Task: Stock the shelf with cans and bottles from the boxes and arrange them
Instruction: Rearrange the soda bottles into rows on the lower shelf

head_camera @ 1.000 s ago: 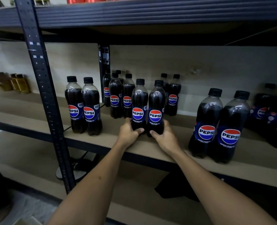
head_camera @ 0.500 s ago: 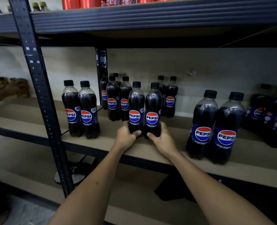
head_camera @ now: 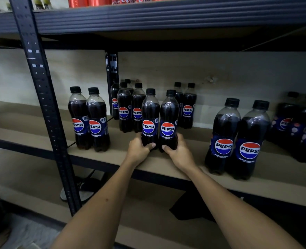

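Head view: little is changing over the last second. The left hand (head_camera: 138,150) is still gripping the base of the left Pepsi bottle (head_camera: 149,119) and the right hand (head_camera: 180,151) is still gripping the base of the right Pepsi bottle (head_camera: 168,121), thumbs curled across the fronts; grips look the same as a second ago. Both bottles are standing upright on the wooden shelf board (head_camera: 116,157), touching side by side, labels facing out, just in front of the back cluster of Pepsi bottles (head_camera: 130,108). Relative to that cluster the pair is barely shifting, so most of the apparent drift looks like head motion, the camera tilting up and bringing more of the red Coca-Cola cans (head_camera: 112,0) on the upper shelf into frame. The other person's hand seen at far left earlier is mostly gone from view now. Left pair of Pepsi bottles (head_camera: 88,119) beside the black upright post (head_camera: 41,90) and the larger Pepsi pair at right (head_camera: 238,139) are staying put. My read: placement is basically done, the hands are just squaring the pair up; releasing is probably the next move.
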Tool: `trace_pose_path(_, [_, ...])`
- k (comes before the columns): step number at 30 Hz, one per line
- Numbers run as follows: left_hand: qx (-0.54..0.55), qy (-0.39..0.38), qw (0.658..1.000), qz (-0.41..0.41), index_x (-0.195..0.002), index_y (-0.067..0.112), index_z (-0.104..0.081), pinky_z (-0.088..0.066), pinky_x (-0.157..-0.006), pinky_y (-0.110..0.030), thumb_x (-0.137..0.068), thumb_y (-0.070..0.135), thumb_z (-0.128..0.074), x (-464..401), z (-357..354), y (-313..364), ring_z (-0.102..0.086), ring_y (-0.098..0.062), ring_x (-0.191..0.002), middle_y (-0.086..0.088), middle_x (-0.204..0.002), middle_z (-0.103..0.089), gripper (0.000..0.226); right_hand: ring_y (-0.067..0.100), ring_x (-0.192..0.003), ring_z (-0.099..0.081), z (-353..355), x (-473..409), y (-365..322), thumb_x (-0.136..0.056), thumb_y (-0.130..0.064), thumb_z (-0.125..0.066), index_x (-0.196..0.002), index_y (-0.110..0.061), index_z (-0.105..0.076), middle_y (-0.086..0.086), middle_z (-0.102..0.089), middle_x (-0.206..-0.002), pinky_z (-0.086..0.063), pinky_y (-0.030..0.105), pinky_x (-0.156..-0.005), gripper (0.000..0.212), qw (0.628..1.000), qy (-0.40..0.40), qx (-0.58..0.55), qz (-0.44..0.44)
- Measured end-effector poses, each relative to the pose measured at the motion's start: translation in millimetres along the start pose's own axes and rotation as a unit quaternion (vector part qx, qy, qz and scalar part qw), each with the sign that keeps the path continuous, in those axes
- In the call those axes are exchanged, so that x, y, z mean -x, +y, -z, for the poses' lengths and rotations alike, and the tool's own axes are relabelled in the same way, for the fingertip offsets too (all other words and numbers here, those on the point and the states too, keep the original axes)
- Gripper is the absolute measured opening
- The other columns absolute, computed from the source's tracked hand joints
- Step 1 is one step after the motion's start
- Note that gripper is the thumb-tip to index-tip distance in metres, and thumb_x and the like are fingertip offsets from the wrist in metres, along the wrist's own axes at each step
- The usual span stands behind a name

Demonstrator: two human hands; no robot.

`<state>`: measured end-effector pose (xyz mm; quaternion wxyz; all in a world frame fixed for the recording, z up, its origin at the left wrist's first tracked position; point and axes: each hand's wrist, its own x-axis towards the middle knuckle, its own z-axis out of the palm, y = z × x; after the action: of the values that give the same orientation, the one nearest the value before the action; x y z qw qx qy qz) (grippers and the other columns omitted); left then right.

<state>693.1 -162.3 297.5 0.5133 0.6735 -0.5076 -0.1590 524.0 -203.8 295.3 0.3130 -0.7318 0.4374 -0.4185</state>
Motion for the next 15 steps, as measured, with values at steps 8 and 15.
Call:
trace_pose_path(8, [0.024, 0.021, 0.999, -0.016, -0.138, 0.015, -0.04, -0.043, -0.1, -0.03, -0.079, 0.026, -0.079, 17, 0, 9, -0.054, -0.018, -0.12, -0.001, -0.129, -0.06, 0.072, 0.024, -0.125, -0.054, 11, 11, 4, -0.081, -0.034, -0.077, -0.147, -0.018, -0.034, 0.006, -0.057, -0.136, -0.046, 0.036, -0.101, 0.08, 0.999, 0.025, 0.024, -0.033])
trace_pose_path(15, [-0.026, 0.147, 0.988, -0.025, -0.116, 0.014, -0.048, -0.037, -0.08, -0.024, -0.086, 0.01, -0.062, 72, -27, 38, -0.051, -0.015, -0.096, -0.003, -0.112, -0.048, 0.033, 0.017, -0.115, -0.06, 60, 74, 5, -0.089, -0.014, -0.07, -0.135, -0.007, -0.053, 0.009, -0.062, -0.127, -0.049, 0.025, -0.093, 0.05, 0.998, 0.041, 0.04, -0.015])
